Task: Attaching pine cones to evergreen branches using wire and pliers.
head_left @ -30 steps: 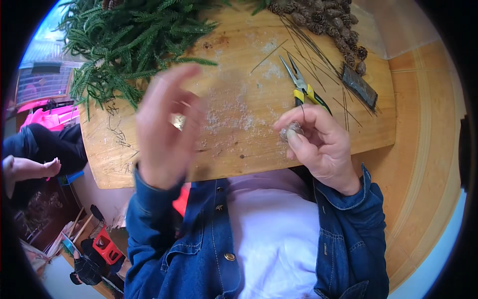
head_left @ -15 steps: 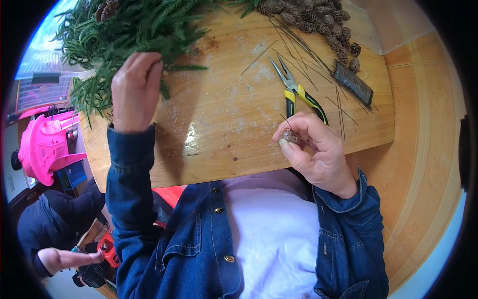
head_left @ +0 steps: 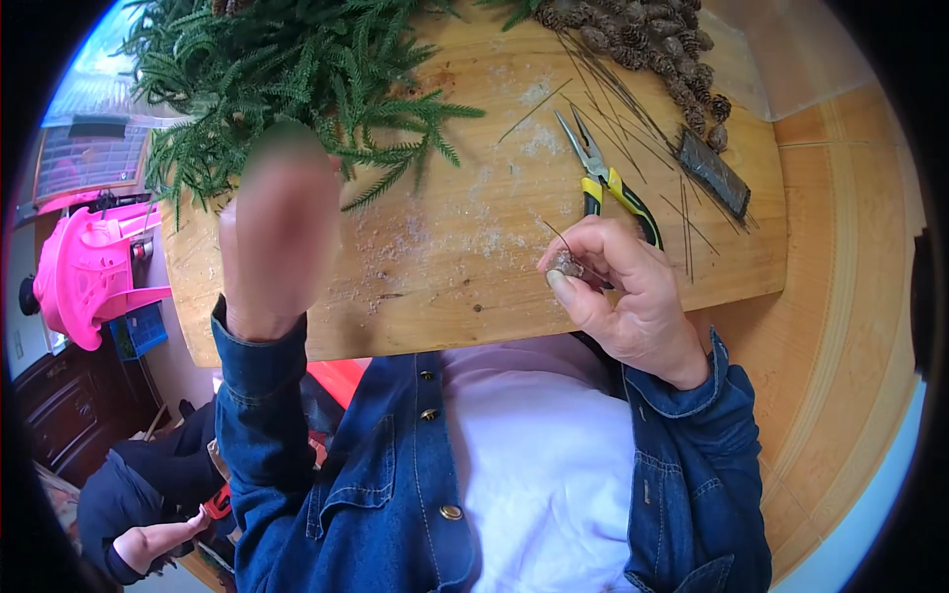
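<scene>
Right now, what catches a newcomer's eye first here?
Likely the green conifer branches massed at the wooden table's upper left, the blurred left hand at their lower edge. Then the pink plastic chair at far left, and the needle-nose pliers right of centre, beyond the right hand, which pinches a small brownish piece.

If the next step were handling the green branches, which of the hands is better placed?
Left, probably: the left hand is at the green branches, though too blurred to tell whether it grips anything. The right hand is farther away and occupied, pinching a small brownish piece with a thin wire.
</scene>
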A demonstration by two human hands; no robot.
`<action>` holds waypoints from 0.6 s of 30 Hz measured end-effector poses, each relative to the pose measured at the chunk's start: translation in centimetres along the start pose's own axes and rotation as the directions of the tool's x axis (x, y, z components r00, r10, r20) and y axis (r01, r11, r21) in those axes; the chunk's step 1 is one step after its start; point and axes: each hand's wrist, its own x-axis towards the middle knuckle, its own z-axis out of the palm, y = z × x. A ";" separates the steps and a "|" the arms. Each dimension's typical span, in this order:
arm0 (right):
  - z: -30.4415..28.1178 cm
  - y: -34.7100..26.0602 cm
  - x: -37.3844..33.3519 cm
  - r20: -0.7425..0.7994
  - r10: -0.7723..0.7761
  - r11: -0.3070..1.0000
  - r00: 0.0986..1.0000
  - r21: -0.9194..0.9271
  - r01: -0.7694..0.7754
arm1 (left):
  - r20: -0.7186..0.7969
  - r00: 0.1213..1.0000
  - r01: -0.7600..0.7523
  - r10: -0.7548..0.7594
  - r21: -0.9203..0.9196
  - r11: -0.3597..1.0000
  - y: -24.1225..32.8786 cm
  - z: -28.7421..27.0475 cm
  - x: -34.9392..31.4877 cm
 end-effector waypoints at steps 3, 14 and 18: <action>0.3 0.0 0.2 -0.005 0.007 1.000 1.000 -0.011 -0.007 | -0.074 0.993 -0.091 0.093 0.025 0.996 0.7 0.3 1.1; 0.0 -0.3 -0.3 -0.052 -0.036 0.999 0.998 0.035 0.038 | 0.178 0.953 -0.301 0.244 0.495 0.815 -0.4 5.5 3.7; -0.3 0.0 -0.7 -0.058 0.088 0.987 0.994 0.143 -0.079 | 0.140 0.955 -0.296 0.260 0.442 0.847 0.3 4.5 3.4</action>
